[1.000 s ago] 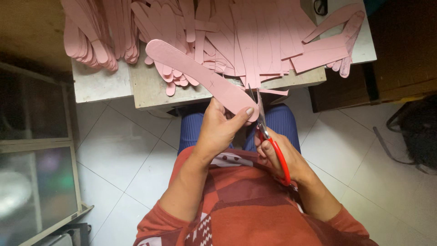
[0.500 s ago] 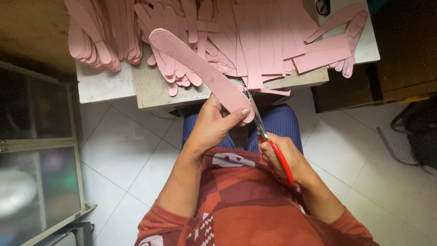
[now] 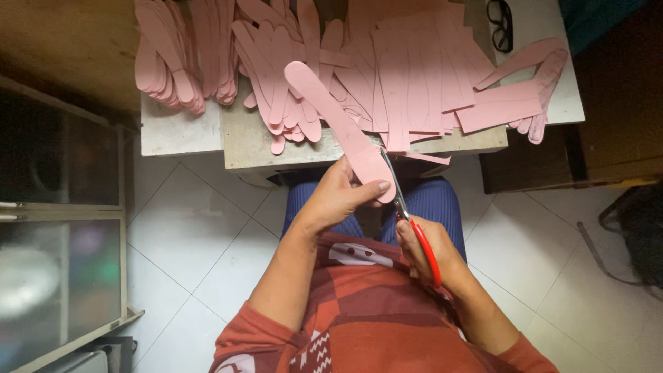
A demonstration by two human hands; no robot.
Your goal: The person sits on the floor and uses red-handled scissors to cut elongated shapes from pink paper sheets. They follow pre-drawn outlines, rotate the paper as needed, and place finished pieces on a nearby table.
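Note:
My left hand [image 3: 340, 195] grips the near end of a long pink sole-shaped strip [image 3: 336, 121] that slants up and to the left over the table edge. In my right hand [image 3: 429, 253] are red-handled scissors [image 3: 409, 217]. Their blades run along the strip's right edge near my left thumb. Both hands are over my lap, just in front of the low table [image 3: 262, 145].
The table carries heaps of pink cut shapes [image 3: 276, 76] and straight pink strips [image 3: 428, 69]. Black eyeglasses [image 3: 502, 23] lie at its far right. A glass-fronted cabinet [image 3: 62, 235] stands to my left and a dark bag [image 3: 635, 228] to my right, on white floor tiles.
The strip has swung more upright in my left hand, and the scissor blades have come up along its right edge. My right hand has barely shifted.

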